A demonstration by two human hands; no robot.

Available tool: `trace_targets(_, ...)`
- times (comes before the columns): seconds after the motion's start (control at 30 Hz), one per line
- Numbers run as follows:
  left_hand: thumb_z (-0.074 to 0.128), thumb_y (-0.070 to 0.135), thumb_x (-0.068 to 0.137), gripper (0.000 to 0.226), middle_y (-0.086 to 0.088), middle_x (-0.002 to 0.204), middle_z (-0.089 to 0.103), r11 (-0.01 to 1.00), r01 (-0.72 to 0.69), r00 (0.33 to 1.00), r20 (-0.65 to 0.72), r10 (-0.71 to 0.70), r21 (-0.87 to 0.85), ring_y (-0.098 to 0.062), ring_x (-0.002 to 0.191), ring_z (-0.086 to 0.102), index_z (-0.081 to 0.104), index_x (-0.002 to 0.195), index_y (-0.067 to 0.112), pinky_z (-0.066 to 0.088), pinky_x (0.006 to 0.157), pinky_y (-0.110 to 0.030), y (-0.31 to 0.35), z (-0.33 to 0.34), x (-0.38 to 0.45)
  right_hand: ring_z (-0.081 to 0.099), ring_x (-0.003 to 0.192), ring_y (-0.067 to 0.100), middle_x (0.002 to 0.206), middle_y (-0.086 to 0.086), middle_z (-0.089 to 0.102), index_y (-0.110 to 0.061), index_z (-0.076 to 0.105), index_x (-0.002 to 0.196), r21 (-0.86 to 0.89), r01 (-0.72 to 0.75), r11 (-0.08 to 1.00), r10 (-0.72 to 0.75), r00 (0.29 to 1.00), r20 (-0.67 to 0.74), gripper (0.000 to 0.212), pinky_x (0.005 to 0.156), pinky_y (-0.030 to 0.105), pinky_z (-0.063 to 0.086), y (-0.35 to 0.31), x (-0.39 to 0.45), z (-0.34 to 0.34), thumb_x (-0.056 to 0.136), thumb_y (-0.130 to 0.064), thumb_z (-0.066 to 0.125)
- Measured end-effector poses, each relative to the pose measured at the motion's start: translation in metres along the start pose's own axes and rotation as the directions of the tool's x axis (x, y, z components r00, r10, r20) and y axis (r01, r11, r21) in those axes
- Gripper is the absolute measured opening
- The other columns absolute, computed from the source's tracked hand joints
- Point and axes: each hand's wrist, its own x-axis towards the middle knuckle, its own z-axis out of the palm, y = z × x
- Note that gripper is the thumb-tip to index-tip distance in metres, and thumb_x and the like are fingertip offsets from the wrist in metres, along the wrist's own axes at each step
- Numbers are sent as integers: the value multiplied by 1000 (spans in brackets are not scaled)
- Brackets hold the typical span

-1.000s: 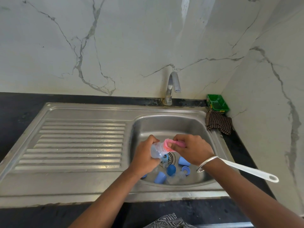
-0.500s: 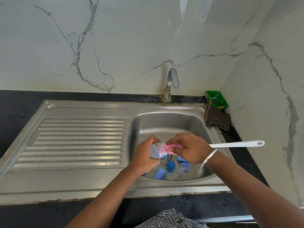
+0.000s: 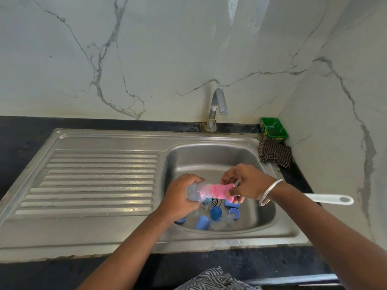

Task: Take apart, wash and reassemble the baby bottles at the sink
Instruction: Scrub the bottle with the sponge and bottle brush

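Over the sink basin [image 3: 211, 158], my left hand [image 3: 180, 197] grips a clear baby bottle [image 3: 193, 192] lying on its side, mouth to the right. A pink sponge brush head [image 3: 217, 190] sticks partly out of the bottle mouth. My right hand [image 3: 245, 185] holds the brush just behind the sponge, and its white handle [image 3: 330, 199] juts out right past my wrist. Below, on the basin floor, lie several blue caps and rings [image 3: 215, 213] and a clear bottle part [image 3: 222, 223].
A steel tap [image 3: 216, 107] stands behind the basin, with no water running. The ribbed draining board [image 3: 94, 181] stretches left. A green tub [image 3: 273, 129] and a checked cloth [image 3: 275, 153] sit in the right corner by the marble wall.
The pink sponge head has slid further out of the bottle to the right. The white handle has swung from pointing up-right to level. My left hand keeps its grip.
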Motion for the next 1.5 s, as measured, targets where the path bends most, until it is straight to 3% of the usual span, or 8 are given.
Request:
trace_targets(0.27,89,7,57,59,11,107,69,1000,14,1000,25,-14,-20,2,95,61,71,113,18,44,83,-8,7,-7,0,67,68,11,86,-5,70,-26,65,83,-136,103,985,-125,978,-168,22,68,33,58,-6,12,27,69,-12,75)
trace_targets(0.47,90,9,57,68,19,113,67,981,131,990,65,-122,-144,5,108,59,69,119,28,44,87,-6,6,-11,-6,57,66,4,105,-3,64,-21,60,103,-109,90,990,-91,996,-11,38,64,19,45,3,7,17,71,-17,81)
trace_targets(0.7,91,3,57,72,17,115,69,964,184,982,64,-175,-193,10,107,59,69,121,26,41,86,-2,1,-21,5,53,49,0,68,-3,64,-21,64,83,-362,-19,932,59,993,99,13,54,15,40,13,-7,-20,94,-25,59)
trace_targets(0.83,93,2,54,74,12,115,70,956,205,974,143,-178,-209,10,105,60,70,122,23,43,82,-3,3,-25,14,53,66,2,68,-13,57,-22,71,102,-481,65,874,-57,998,32,18,63,19,35,6,-2,-11,96,-30,56)
trace_targets(0.93,93,1,51,73,14,111,72,936,265,945,254,-204,-232,1,107,64,73,118,24,50,86,-14,5,-23,20,64,94,16,98,-8,71,-36,68,115,-596,78,800,-143,988,-63,26,74,28,47,1,5,5,94,-34,53)
trace_targets(1.07,87,6,45,67,8,101,76,897,331,904,372,-212,-293,-9,99,70,76,110,18,56,82,-27,3,-30,24,67,89,19,95,-9,70,-40,66,114,-727,188,660,-429,889,-159,35,63,32,50,9,9,22,93,-38,37)
trace_targets(1.23,77,12,48,52,-7,68,64,826,456,828,499,-256,-333,-13,55,60,71,95,-11,45,44,-18,-3,-41,25,56,55,18,69,-13,64,-36,73,100,-802,350,484,-726,673,-144,28,41,24,40,24,6,19,90,-30,47)
trace_targets(1.5,74,24,49,70,-24,77,66,573,688,675,684,-277,-445,-25,48,63,58,105,-16,41,37,-16,-7,-40,26,47,58,18,70,-12,61,-34,72,103,-872,321,369,-826,543,-149,32,48,25,36,37,12,3,83,-10,66)
